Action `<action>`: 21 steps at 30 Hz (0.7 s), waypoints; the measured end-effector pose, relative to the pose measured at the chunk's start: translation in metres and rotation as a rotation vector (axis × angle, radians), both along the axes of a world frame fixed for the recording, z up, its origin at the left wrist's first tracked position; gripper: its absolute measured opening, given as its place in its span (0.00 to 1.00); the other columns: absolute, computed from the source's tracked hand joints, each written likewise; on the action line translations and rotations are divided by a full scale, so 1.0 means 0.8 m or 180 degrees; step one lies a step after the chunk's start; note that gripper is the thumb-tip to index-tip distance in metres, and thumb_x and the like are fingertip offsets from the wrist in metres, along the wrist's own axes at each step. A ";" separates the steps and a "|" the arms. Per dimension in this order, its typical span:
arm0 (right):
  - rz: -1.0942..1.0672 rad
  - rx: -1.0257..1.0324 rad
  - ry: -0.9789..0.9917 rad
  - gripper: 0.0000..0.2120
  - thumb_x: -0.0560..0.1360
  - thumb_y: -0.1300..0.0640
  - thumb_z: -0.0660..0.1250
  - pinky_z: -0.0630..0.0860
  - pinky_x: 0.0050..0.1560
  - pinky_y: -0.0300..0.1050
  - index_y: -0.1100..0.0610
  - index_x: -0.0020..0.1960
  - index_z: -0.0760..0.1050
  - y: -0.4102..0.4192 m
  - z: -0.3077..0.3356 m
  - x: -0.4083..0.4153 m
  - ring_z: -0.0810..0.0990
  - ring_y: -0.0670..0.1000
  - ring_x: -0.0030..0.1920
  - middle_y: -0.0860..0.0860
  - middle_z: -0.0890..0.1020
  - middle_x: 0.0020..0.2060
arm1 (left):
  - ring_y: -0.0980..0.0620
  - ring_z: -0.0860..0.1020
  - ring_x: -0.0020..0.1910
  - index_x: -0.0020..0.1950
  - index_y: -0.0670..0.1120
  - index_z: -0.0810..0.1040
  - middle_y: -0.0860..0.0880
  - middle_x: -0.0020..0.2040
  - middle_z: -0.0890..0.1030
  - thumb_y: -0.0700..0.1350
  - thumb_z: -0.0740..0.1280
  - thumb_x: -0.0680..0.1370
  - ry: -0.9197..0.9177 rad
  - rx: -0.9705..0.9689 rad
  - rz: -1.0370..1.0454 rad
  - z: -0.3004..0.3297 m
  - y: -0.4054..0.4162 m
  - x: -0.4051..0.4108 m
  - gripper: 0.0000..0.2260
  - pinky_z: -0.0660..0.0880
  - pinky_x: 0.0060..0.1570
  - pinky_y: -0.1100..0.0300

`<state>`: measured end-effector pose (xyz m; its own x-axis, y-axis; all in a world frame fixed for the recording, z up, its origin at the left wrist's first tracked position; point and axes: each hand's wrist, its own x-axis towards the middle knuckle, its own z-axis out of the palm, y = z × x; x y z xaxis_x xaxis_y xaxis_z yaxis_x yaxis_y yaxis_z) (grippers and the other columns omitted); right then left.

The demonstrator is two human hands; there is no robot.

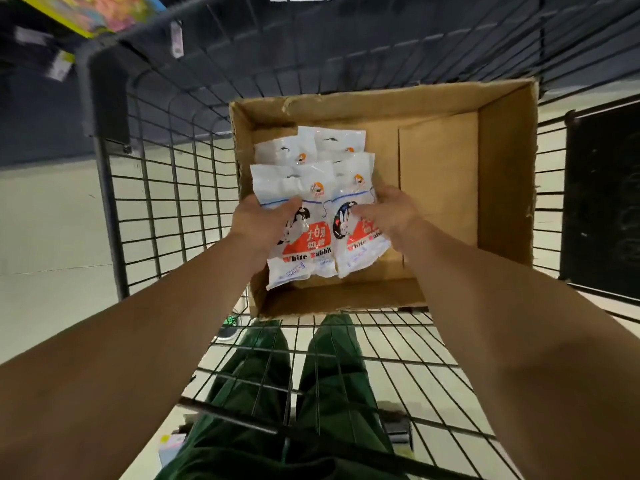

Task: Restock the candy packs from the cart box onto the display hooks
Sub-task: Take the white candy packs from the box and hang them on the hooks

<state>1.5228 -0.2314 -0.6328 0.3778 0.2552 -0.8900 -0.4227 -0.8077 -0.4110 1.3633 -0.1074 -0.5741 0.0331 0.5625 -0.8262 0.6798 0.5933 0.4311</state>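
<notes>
An open cardboard box [502, 174] sits in the wire cart. In its left half lie several white candy packs printed with a rabbit and red lettering. My left hand [259, 221] grips the front left candy pack [299, 251] at its left edge, thumb on top. My right hand [391, 216] holds the front right candy pack [360, 244] from the right side, fingers across its face. Two more candy packs [332, 143] lie behind these, partly covered. No display hooks are in view.
The black wire cart [166, 202] surrounds the box, its dark rim [104, 84] at the upper left. Bright packaged goods [97, 12] hang at the top left. A dark panel [602, 202] stands to the right. My green trousers [294, 393] show below the cart floor.
</notes>
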 end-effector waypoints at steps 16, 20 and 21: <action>0.0420 0.0136 -0.0017 0.45 0.62 0.21 0.64 0.78 0.59 0.57 0.52 0.66 0.74 -0.006 0.133 -0.025 0.82 0.59 0.57 0.54 0.82 0.61 | 0.46 0.85 0.45 0.57 0.44 0.80 0.46 0.50 0.85 0.50 0.75 0.75 -0.0430 -0.0006 0.0139 0.111 -0.006 -0.038 0.14 0.82 0.43 0.52; 0.0359 0.0455 -0.0119 0.40 0.68 0.27 0.64 0.77 0.61 0.59 0.55 0.69 0.73 0.037 0.232 -0.044 0.82 0.59 0.58 0.55 0.82 0.60 | 0.44 0.86 0.46 0.56 0.46 0.82 0.44 0.50 0.87 0.47 0.74 0.76 -0.0879 0.0112 0.0459 0.185 0.020 -0.065 0.10 0.83 0.50 0.45; 0.0335 0.0575 -0.0161 0.45 0.63 0.24 0.66 0.75 0.64 0.61 0.54 0.69 0.73 0.053 0.242 -0.049 0.81 0.60 0.60 0.54 0.82 0.61 | 0.44 0.86 0.47 0.55 0.45 0.83 0.43 0.51 0.87 0.46 0.74 0.76 -0.0995 0.0192 0.0515 0.204 0.031 -0.076 0.09 0.83 0.51 0.46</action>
<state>1.4835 -0.1888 -0.4389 0.3837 0.4494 -0.8067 -0.3149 -0.7576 -0.5718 1.3029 -0.0822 -0.4106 0.1855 0.6286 -0.7553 0.4087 0.6496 0.6410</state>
